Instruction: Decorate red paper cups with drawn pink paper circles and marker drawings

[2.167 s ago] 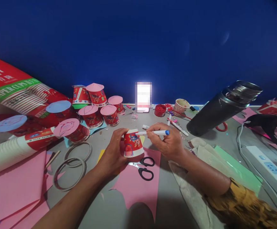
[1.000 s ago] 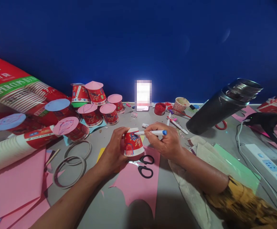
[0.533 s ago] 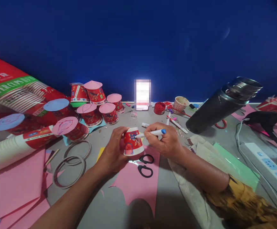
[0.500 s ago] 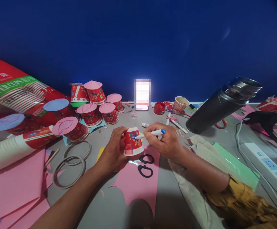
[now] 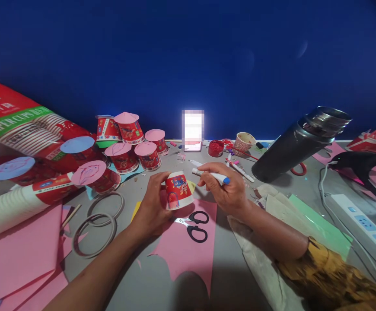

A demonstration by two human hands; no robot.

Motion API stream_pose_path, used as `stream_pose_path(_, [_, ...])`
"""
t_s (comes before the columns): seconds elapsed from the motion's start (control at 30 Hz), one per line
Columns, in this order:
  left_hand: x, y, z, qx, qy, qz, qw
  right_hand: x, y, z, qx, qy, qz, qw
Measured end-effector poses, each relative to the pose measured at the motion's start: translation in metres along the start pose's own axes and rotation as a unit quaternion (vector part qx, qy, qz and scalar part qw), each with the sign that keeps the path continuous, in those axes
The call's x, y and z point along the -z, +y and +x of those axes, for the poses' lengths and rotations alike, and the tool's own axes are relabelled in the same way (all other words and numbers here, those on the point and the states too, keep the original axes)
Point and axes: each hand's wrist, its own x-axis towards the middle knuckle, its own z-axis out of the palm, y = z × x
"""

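Observation:
My left hand (image 5: 155, 203) is closed around a red paper cup (image 5: 179, 190), held upside down and slightly tilted, with blue marks drawn over its printed pattern. To its right, my right hand (image 5: 228, 190) grips a white marker with a blue end (image 5: 218, 176). The marker's tip points up and left, away from the cup. Beneath the cup, black-handled scissors (image 5: 197, 233) lie on a cut sheet of pink paper (image 5: 188, 255). Another white marker lies on the table behind my right hand, partly hidden.
Several red cups topped with paper discs (image 5: 123, 156) stand at the left, near a bag of paper cups (image 5: 22, 125) and grey rings (image 5: 94, 233). A dark flask (image 5: 296, 147), power strip (image 5: 366, 224), cloth (image 5: 256, 255) and red tub (image 5: 215, 148) are also about.
My right hand has drawn the marker away from the cup's side, its tip swinging upward. The cup has turned slightly and shifted a little left in my left hand.

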Motion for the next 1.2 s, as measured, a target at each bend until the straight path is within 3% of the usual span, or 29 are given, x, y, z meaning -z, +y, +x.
stream_pose_path(0.17, [0.003, -0.004, 0.001, 0.104, 0.064, -0.108, 0.987, -0.009, 0.011, -0.005, 0.099, -0.048, -0.081, 0.991])
stream_pose_path(0.3, [0.0, -0.001, -0.002, 0.158, 0.085, -0.209, 0.961, -0.014, 0.017, -0.009, 0.11, -0.072, -0.122, 0.984])
stream_pose_path(0.4, [-0.006, 0.004, -0.003, 0.16, 0.076, -0.272, 0.946, -0.014, 0.017, -0.009, 0.101, -0.058, -0.119, 0.986])
stream_pose_path(0.57, [-0.005, 0.012, -0.005, 0.119, 0.018, -0.309, 0.943, -0.004, 0.013, 0.0, 0.025, 0.031, -0.083, 0.996])
stream_pose_path(0.67, [-0.001, 0.018, -0.008, 0.086, -0.017, -0.209, 0.974, 0.007, 0.018, 0.01, -0.093, 0.077, -0.022, 0.992])
stream_pose_path(0.73, [0.0, 0.018, -0.009, 0.06, -0.008, -0.131, 0.99, 0.013, 0.025, 0.017, -0.168, 0.078, 0.047, 0.982])
stream_pose_path(0.9, [0.001, 0.011, -0.006, -0.031, 0.014, -0.05, 0.998, 0.024, 0.038, 0.023, -0.281, 0.001, 0.205, 0.938])
stream_pose_path(1.1, [0.006, 0.022, -0.008, -0.121, -0.069, 0.0, 0.99, 0.023, 0.025, 0.021, -0.337, -0.138, 0.224, 0.904])
stream_pose_path(1.2, [0.009, 0.028, -0.009, -0.177, -0.098, 0.023, 0.979, 0.02, 0.022, 0.02, -0.353, -0.156, 0.22, 0.896])
